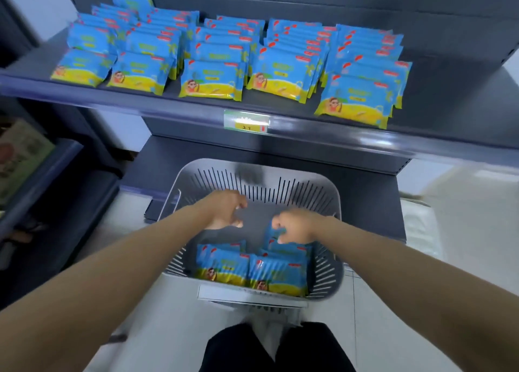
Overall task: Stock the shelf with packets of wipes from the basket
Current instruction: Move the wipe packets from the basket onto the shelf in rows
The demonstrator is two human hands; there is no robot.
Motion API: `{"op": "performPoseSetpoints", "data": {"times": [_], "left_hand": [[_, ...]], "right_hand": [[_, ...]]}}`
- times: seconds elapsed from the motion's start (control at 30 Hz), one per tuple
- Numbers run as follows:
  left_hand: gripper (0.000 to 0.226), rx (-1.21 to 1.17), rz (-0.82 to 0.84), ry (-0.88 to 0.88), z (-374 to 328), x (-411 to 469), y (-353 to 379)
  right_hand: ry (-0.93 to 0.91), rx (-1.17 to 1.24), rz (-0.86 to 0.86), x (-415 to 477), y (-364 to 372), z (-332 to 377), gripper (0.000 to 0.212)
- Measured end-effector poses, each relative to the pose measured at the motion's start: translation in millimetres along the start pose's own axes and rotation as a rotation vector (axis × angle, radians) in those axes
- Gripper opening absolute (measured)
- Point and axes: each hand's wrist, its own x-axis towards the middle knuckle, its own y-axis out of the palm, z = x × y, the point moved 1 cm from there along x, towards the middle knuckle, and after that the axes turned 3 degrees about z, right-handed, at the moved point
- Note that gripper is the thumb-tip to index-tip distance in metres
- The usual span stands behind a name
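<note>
reaching into the slotted grey plastic basket at lower centre: left hand spread, empty; right hand curled over glossy rectangular wipe packets, grip indeterminate through blur.

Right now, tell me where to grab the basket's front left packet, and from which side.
Pinch its top edge from above. The front left packet stands tilted in the basket, others packed behind and beside it, so only that edge seems free.

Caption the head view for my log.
The left hand and right hand reach into the grey basket of wipes packets below the part-stocked shelf.
</note>
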Motion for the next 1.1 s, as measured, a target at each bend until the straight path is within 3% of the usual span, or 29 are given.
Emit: {"op": "performPoseSetpoints", "data": {"times": [0.17, 0.37, 0.57, 0.7, 0.93, 1.1], "left_hand": [[0.043, -0.036, 0.166, -0.098, 29, -2, 48], [0.049, 0.006, 0.254, -0.116, 46, 10, 74], [0.043, 0.144, 0.458, -0.083, 40, 29, 97], [0.052, 0.233, 0.552, -0.079, 34, 38, 111], [0.064, 0.113, 0.643, -0.109, 24, 34, 114], [0.065, 0.145, 0.595, -0.103, 17, 26, 93]], "right_hand": [[0.071, 0.014, 0.265, 34, 58, 17, 0.034], [0.151, -0.072, 0.309, 41, 75, 21, 0.042], [0.223, -0.029, 0.093, 31, 53, -6, 0.04], [0.268, 0.016, 0.026, 25, 51, -16, 0.039], [0.271, 0.098, -0.199, 15, 22, -18, 0.01], [0.271, 0.1, -0.345, 0, -4, -14, 0.022]]}}
